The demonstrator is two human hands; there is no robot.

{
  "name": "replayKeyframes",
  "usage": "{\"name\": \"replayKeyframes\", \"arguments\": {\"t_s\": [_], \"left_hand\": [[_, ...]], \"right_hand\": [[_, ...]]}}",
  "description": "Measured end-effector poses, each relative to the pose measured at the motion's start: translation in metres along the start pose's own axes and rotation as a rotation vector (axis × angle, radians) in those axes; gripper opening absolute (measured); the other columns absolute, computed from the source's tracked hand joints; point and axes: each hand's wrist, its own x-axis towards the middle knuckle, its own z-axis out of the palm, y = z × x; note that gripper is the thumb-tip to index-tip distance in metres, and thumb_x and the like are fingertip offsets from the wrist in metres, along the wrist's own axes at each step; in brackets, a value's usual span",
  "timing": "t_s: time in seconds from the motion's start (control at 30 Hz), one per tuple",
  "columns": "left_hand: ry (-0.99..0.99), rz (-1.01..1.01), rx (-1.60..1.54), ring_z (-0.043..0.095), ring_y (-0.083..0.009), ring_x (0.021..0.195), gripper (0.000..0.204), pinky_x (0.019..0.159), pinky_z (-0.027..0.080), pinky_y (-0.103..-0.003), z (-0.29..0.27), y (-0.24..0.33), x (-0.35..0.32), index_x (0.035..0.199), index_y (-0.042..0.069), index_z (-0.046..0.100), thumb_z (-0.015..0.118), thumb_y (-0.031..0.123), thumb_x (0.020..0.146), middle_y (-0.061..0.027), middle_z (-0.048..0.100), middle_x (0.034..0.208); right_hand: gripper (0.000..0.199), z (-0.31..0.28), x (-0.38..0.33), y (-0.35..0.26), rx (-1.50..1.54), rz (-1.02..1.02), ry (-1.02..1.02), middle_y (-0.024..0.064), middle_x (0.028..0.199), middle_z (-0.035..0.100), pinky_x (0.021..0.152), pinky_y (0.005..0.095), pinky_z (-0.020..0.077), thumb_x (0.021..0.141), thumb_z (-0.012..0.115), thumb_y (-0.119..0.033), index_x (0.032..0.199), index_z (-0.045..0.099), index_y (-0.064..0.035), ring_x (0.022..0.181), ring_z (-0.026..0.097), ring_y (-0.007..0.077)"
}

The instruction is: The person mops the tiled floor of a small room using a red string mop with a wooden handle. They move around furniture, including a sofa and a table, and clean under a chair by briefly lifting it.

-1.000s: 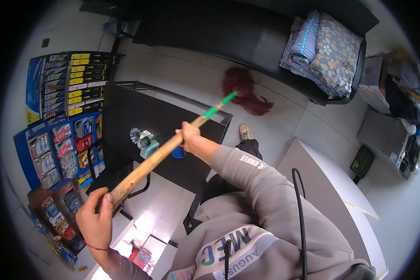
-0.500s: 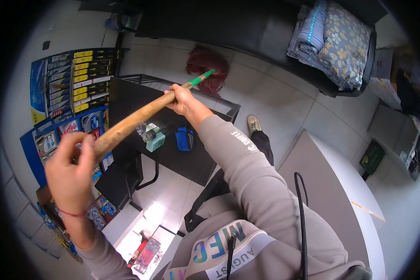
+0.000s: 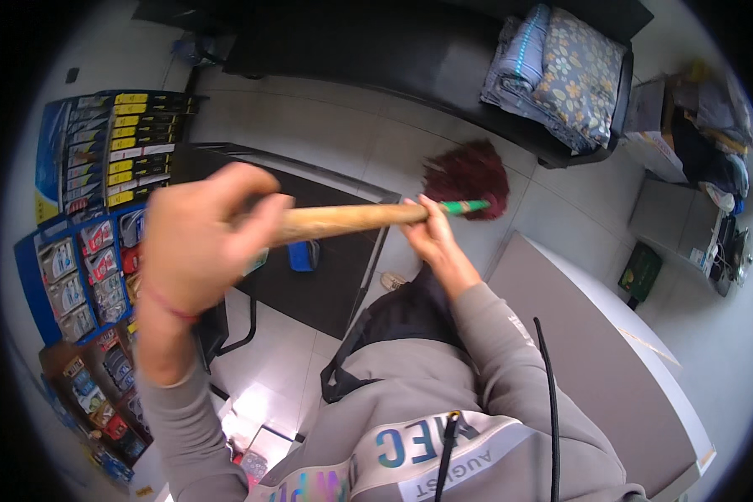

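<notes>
Over on your left, the blue rack point(image 3: 32, 289) has packs point(image 3: 59, 261) lining its pockets. Your left fingers point(image 3: 247, 179), blurred, curl around the top end of the mop point(image 3: 351, 220), your right fingers point(image 3: 434, 221) wrap it near the green section point(image 3: 464, 206), and there's the red head point(image 3: 467, 176) on the floor point(image 3: 531, 194), right of the desk point(image 3: 305, 301)!

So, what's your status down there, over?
Left hand and right hand on the wooden mop handle. Dark-red mop head at the floor. Black table below handle, could obstruct.
</notes>
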Motion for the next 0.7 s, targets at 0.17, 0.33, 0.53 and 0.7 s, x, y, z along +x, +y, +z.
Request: {"name": "replayKeyframes", "arguments": {"t_s": [0.17, 0.33, 0.53, 0.7], "left_hand": [[0.12, 0.134, -0.001, 0.061, -0.022, 0.052, 0.008, 0.047, 0.046, -0.032, 0.066, -0.009, -0.086, 0.077, 0.011, 0.067, 0.071, 0.018, 0.078, -0.0049, 0.062, 0.064], [0.303, 0.146, -0.066, 0.054, -0.0178, 0.051, 0.011, 0.049, 0.041, -0.032, 0.072, -0.008, -0.182, 0.07, 0.013, 0.063, 0.072, 0.017, 0.075, -0.0005, 0.052, 0.058], [0.45, -0.12, -0.04, 0.049, -0.0186, 0.047, 0.013, 0.046, 0.037, -0.032, 0.045, -0.032, -0.225, 0.072, 0.012, 0.064, 0.074, 0.021, 0.073, -0.0008, 0.048, 0.056], [0.512, -0.303, -0.008, 0.05, -0.0209, 0.048, 0.01, 0.046, 0.037, -0.034, 0.02, -0.022, -0.194, 0.078, 0.01, 0.066, 0.071, 0.018, 0.074, -0.0018, 0.047, 0.056]], "right_hand": [[0.016, -0.064, -0.029, 0.003, -0.028, -0.007, 0.291, 0.0075, 0.085, 0.059, 0.082, 0.0385, 0.0517, 0.086, 0.058, -0.018, 0.095, 0.05, -0.0072, 0.081, 0.059, 0.0216], [0.012, -0.071, -0.035, 0.043, -0.147, -0.071, 0.393, 0.0017, 0.072, 0.048, 0.07, 0.0362, 0.0477, 0.082, 0.05, -0.021, 0.081, 0.042, -0.0128, 0.067, 0.047, 0.0217], [0.009, -0.014, 0.019, 0.1, -0.364, 0.246, 0.235, 0.0032, 0.068, 0.05, 0.065, 0.0347, 0.0464, 0.082, 0.049, -0.019, 0.075, 0.045, -0.0146, 0.064, 0.047, 0.0206], [0.014, 0.058, 0.064, 0.115, -0.478, 0.341, 0.221, 0.0039, 0.065, 0.049, 0.064, 0.0351, 0.0463, 0.083, 0.051, -0.019, 0.072, 0.045, -0.0134, 0.063, 0.047, 0.0218]]}}
